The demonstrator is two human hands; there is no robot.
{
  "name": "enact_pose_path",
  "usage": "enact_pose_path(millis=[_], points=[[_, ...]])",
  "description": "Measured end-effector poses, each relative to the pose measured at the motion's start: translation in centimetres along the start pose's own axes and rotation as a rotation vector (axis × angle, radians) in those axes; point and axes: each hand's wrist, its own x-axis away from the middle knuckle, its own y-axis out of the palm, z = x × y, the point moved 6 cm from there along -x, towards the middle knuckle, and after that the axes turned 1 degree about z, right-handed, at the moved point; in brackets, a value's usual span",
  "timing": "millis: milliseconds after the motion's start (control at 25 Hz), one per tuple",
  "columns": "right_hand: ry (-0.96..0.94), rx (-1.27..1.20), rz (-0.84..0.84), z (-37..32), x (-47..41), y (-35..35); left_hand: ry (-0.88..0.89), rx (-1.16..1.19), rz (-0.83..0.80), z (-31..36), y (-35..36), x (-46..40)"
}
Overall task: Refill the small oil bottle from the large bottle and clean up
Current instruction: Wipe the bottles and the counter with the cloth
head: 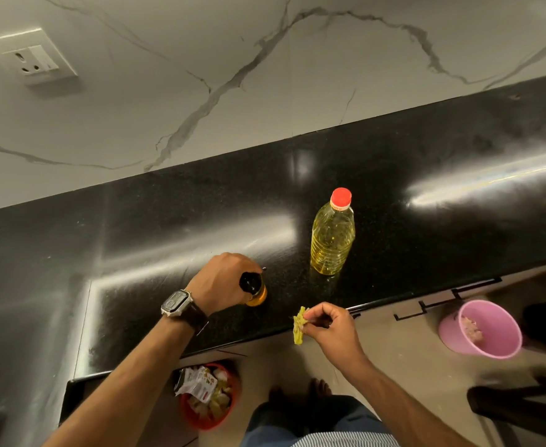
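The small oil bottle, amber with a black top, stands on the black stone counter in my left hand, fingers wrapped round it. My right hand pinches a crumpled yellow wipe at four o'clock. The large clear oil bottle, red-capped, stands at one o'clock. Refilling looks done; next, wipe the bottle and bin the rag.

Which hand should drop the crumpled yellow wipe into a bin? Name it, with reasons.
Probably the right hand: it already pinches the crumpled yellow wipe at the black stone counter's edge. The left hand grips the small black-capped oil bottle.
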Motion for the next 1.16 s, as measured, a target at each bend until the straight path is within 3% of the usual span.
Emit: enact_pose_path(millis=[200, 360, 440, 520, 640, 760, 960, 1160], points=[[0.009, -0.034, -0.002, -0.1, -0.2, 0.5, -0.475, 0.001, 0.249, -1.1, 0.3, 0.9], [-0.002, -0.034, -0.026, -0.8, -0.7, 1.2, -0.604, -0.048, 0.269, -0.9, 1.0, 1.4], [-0.017, -0.059, -0.042, -1.9, -1.2, 1.8, -0.568, -0.014, 0.327, -1.2, 0.5, 2.2], [-0.077, -0.063, -0.05, -4.0, -2.1, 2.8, -0.378, 0.2, 0.369, -1.7, 0.1, 2.9], [-0.314, 0.088, 0.027, -8.8, -4.8, 4.5, -0.169, 0.443, 0.34, -1.8, 0.1, 3.8], [-0.479, 0.292, -0.062, -12.3, -7.2, 7.6, -0.202, 0.34, 0.362, -1.8, -0.1, 3.5], [-0.464, 0.449, -0.335, -10.5, -9.3, 10.8, -0.196, 0.237, 0.316, -1.8, -0.6, 3.0], [-0.421, 0.5, -0.301, -9.8, -9.5, 9.7, -0.21, 0.234, 0.324, -1.4, -0.6, 3.3]])
